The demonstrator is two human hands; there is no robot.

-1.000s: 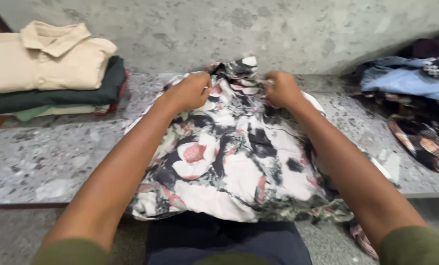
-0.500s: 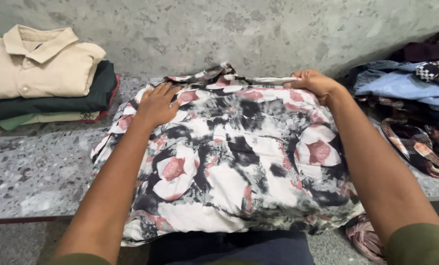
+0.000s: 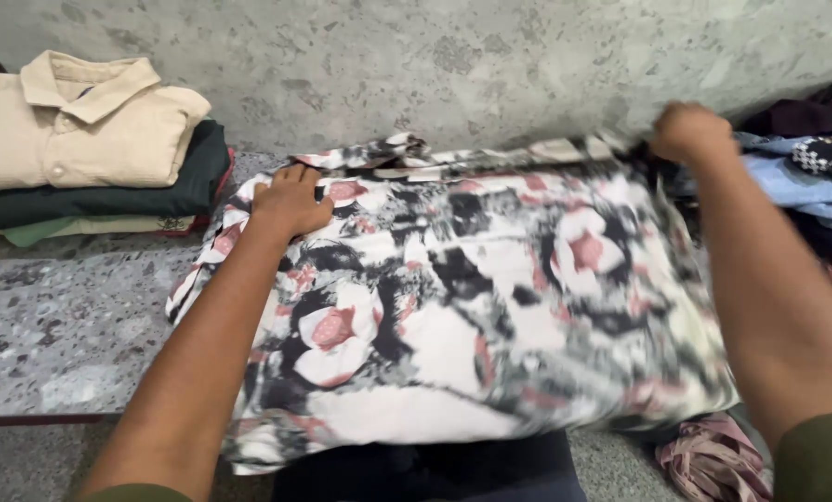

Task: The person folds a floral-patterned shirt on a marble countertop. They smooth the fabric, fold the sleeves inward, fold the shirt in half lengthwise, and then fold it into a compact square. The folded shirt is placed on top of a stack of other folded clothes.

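Observation:
A white shirt with black and pink flower print (image 3: 462, 307) lies spread on a speckled stone bench (image 3: 53, 325), its lower edge hanging over the front. My left hand (image 3: 290, 200) presses flat on the shirt's upper left part. My right hand (image 3: 690, 130) is closed on the shirt's upper right edge and lifts it a little; that side is blurred.
A folded stack stands at the far left: a cream collared shirt (image 3: 81, 125) on dark green (image 3: 156, 195) and pale green garments. A loose heap of blue and patterned clothes (image 3: 816, 177) lies at the right. A pink cloth (image 3: 713, 460) hangs below. A grey wall (image 3: 435, 65) runs behind.
Both hands started together at the shirt's top middle, then moved apart, spreading the shirt wide. My right hand has now risen at the right edge, gripping the cloth.

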